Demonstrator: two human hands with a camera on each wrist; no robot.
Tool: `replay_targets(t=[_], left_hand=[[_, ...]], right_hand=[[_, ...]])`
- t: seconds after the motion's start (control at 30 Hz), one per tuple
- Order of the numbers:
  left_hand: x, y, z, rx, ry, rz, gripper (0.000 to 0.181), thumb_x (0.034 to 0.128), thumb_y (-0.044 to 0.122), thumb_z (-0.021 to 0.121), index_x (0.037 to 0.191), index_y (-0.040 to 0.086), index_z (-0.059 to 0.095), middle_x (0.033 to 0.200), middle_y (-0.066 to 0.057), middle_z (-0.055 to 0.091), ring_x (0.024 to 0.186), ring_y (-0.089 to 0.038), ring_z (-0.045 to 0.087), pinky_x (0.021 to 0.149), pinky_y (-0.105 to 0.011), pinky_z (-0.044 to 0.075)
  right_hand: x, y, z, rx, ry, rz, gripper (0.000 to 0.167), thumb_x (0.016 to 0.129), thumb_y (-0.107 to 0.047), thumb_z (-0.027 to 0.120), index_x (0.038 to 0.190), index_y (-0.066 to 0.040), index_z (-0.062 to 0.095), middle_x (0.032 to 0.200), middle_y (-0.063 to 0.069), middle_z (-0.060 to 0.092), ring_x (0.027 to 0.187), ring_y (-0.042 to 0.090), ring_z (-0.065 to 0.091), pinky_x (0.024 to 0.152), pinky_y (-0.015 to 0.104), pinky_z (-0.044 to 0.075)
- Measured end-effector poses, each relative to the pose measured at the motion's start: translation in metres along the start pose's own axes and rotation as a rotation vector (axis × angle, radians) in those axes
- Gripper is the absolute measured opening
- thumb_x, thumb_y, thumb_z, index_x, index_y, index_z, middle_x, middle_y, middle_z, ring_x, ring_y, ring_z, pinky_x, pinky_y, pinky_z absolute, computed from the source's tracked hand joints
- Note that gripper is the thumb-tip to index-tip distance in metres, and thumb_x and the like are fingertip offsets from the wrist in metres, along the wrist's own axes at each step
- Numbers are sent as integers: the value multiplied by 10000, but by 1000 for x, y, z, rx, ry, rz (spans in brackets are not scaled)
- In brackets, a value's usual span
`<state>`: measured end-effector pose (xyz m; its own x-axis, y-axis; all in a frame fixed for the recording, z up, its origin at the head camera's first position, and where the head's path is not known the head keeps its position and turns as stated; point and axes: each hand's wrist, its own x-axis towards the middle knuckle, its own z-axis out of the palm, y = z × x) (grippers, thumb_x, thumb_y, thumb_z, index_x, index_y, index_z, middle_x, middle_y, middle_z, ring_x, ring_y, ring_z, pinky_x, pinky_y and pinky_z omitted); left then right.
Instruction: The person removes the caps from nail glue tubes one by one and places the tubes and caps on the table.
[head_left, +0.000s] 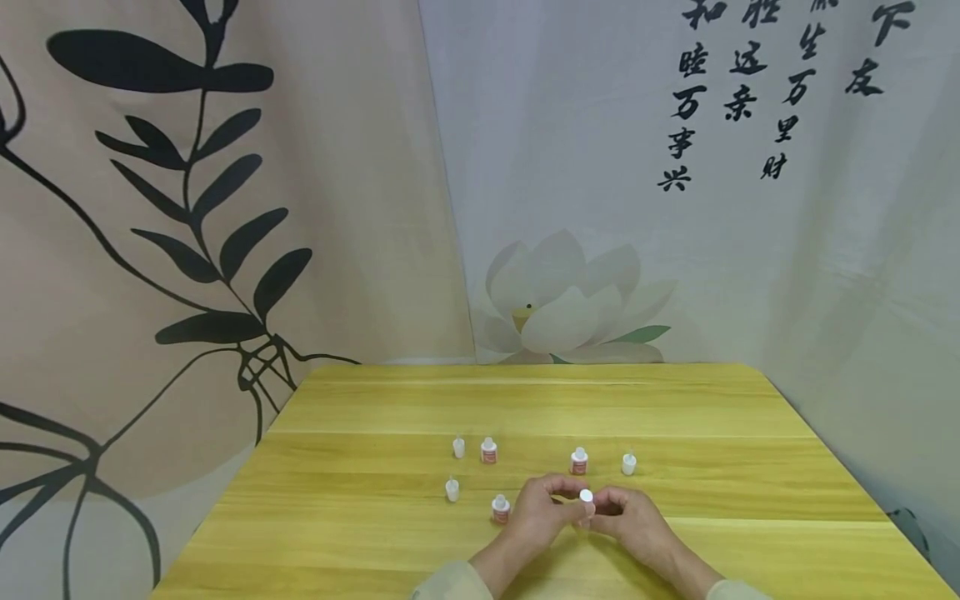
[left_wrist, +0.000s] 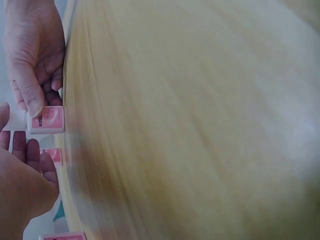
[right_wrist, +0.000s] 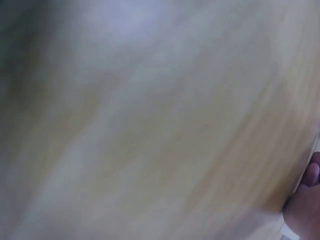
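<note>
A small white bottle with a pink label [left_wrist: 46,121] is held upright between both hands above the table. My left hand [head_left: 538,510] has its thumb and fingers at the white cap [head_left: 587,496] on top. Lower down, my right hand [head_left: 633,523] pinches the labelled body; its thumb lies over the label in the left wrist view. Whether the cap is seated or loose cannot be told. Just left of my left hand stands a similar bottle [head_left: 501,509]. Only part of a hand [right_wrist: 305,207] appears at the edge of the right wrist view.
Two more labelled bottles stand farther back, one bottle [head_left: 489,451] on the left and another bottle [head_left: 579,461] beyond the hands. Small white pointed caps stand apart: a cap [head_left: 459,447], a cap [head_left: 452,489] and a cap [head_left: 628,464]. The wooden table [head_left: 360,508] meets a printed curtain [head_left: 375,208].
</note>
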<state>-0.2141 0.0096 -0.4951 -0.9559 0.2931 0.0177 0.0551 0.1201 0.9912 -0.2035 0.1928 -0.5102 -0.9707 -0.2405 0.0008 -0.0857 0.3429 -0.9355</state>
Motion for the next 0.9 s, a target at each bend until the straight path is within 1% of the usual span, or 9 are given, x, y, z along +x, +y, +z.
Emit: replay_targets(t=[0.27,0.43,0.5,0.7,0.9], left_hand=[[1,1,2,14,13,-37,179,779,116,826,921,146,721,894,49,674,789,-137,606,670,-273,495],[1,2,2,18,16,-32,189,776,116,836,910,140,705,900,47,652,799,-141,602,670,-271,500],[-1,2,1,27,15,-28,211,777,120,837,943,126,708,917,47,647,800,-142,605,674,-275,506],[-4,5,-5,49,-1,-16,345,793,146,830,1113,85,717,1006,32,656,865,-166,609,707,-296,530],[-3,4,-7,22,-31,-5,317,816,158,813,1110,74,729,1030,42,663,841,-149,604,711,-287,519]], right_hand=[[0,0,0,4,5,7,251,818,-214,814,979,-55,706,965,36,712,932,195,632,783,263,514],[1,2,1,4,18,11,221,823,-173,808,975,-49,706,957,40,707,912,186,620,763,252,508],[0,2,1,2,17,20,231,822,-187,810,977,-51,705,958,36,706,913,187,619,765,257,509],[0,-2,1,-13,5,21,271,815,-249,814,983,-68,703,970,26,709,934,195,630,790,280,519],[-1,-2,1,-17,9,31,263,817,-243,814,979,-67,705,965,23,709,924,186,629,785,274,517]])
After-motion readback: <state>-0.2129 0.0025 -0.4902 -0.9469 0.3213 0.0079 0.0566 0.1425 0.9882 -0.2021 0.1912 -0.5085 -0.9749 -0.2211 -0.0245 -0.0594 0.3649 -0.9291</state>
